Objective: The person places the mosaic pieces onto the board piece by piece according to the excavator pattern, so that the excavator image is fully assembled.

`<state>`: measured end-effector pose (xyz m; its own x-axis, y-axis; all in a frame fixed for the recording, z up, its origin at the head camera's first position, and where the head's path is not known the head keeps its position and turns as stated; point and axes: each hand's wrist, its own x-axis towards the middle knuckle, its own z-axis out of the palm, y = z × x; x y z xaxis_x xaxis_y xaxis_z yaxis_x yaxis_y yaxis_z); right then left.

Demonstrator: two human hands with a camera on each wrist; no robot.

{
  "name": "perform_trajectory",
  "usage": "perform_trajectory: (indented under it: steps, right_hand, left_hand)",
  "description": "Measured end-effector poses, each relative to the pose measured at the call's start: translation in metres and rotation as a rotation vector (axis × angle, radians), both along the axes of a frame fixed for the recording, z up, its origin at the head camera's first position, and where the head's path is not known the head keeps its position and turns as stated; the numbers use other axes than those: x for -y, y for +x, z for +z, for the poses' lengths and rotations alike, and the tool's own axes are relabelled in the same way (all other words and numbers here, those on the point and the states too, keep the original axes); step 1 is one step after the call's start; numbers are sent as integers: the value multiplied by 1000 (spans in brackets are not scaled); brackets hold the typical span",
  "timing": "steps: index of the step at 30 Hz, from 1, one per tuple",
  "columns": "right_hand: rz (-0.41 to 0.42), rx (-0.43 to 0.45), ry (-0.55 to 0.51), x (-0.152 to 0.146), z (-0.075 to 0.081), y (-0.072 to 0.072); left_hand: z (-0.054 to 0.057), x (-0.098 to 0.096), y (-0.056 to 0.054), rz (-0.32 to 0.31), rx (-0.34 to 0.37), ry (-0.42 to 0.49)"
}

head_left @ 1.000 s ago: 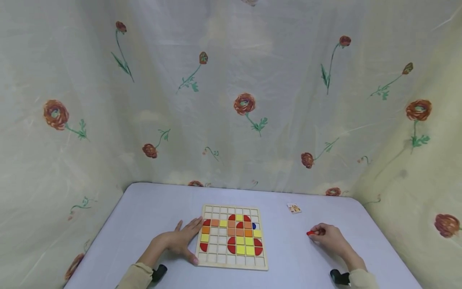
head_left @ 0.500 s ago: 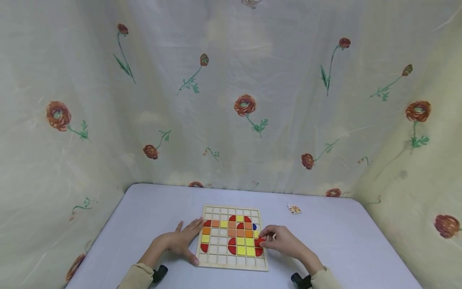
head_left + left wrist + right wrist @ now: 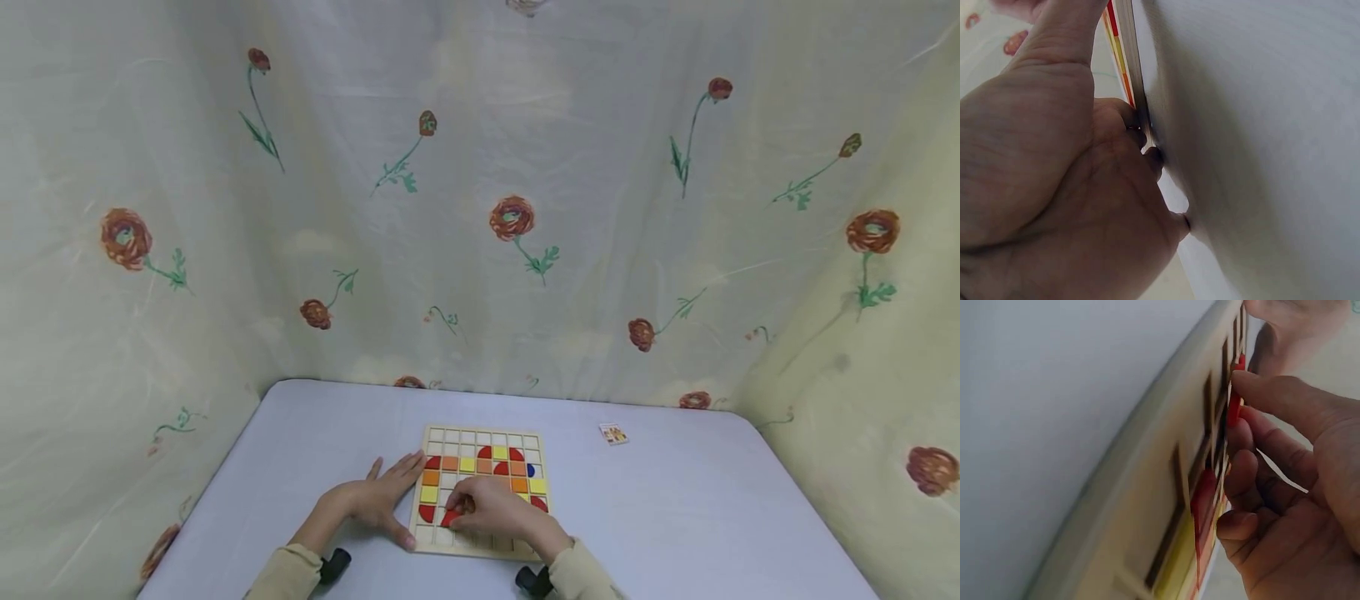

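A square wooden grid board (image 3: 424, 534) lies on the table, its cells partly filled with red quarter-circle, yellow, orange and salmon tiles and a small blue piece. My left hand (image 3: 372, 502) rests along the board's left edge, fingers spread, thumb at the near left corner. Over the lower left cells, my right hand (image 3: 497, 508) pinches a red quarter-circle tile (image 3: 450, 518) between thumb and fingers. In the right wrist view that tile (image 3: 1234, 406) stands close over the grid, near the left hand. The right hand hides several tiles on the lower part of the board.
A small printed card (image 3: 613, 433) lies on the white table (image 3: 675, 500) to the right of the board, farther back. Floral curtains (image 3: 570, 250) enclose the table at the back and sides.
My right hand has moved left from the table's right side, across the board's right edge, to its lower left cells, carrying the red tile. The left hand has stayed in place.
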<state>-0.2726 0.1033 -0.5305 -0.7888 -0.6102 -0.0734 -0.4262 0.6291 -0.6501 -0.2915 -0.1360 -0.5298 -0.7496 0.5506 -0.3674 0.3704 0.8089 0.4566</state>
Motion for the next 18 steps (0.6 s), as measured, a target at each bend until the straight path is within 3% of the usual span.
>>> perform_trajectory:
  steps: [13, 18]
  right_hand:
    - [-11, -13, 107, 15, 7, -5]
    - [14, -43, 109, 16, 9, -5]
  left_hand:
    - [-13, 3, -5, -10, -18, 29]
    - [-11, 1, -5, 1, -24, 11]
